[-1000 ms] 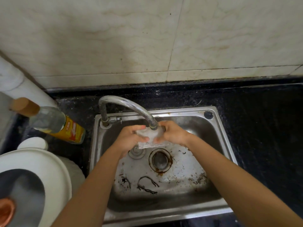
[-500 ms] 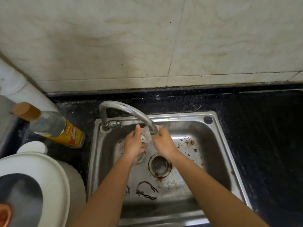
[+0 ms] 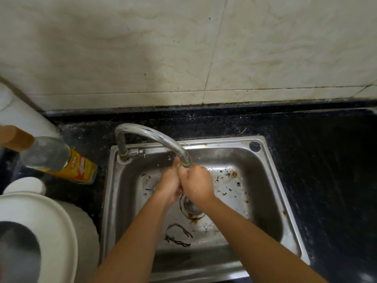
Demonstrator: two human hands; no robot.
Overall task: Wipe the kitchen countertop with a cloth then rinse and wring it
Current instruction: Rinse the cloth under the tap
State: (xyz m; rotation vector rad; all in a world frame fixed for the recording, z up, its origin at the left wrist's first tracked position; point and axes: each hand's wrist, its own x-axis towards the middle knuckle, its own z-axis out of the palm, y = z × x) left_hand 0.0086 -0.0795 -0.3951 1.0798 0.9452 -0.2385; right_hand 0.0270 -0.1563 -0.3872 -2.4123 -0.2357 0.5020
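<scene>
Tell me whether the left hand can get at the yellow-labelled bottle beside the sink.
Probably yes. The left hand is in the sink, pressed against the right hand; the yellow-labelled bottle stands just left of it, with nothing between.

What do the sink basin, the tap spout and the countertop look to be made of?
The sink basin: apparently stainless steel, brushed grey sheen, with rust-brown staining near the drain. The tap spout: shiny metal, probably chrome-plated, given its bright highlights. The countertop: dark polished stone, possibly granite, judging by fine pale speckles; a laminate imitation cannot be excluded.
</scene>
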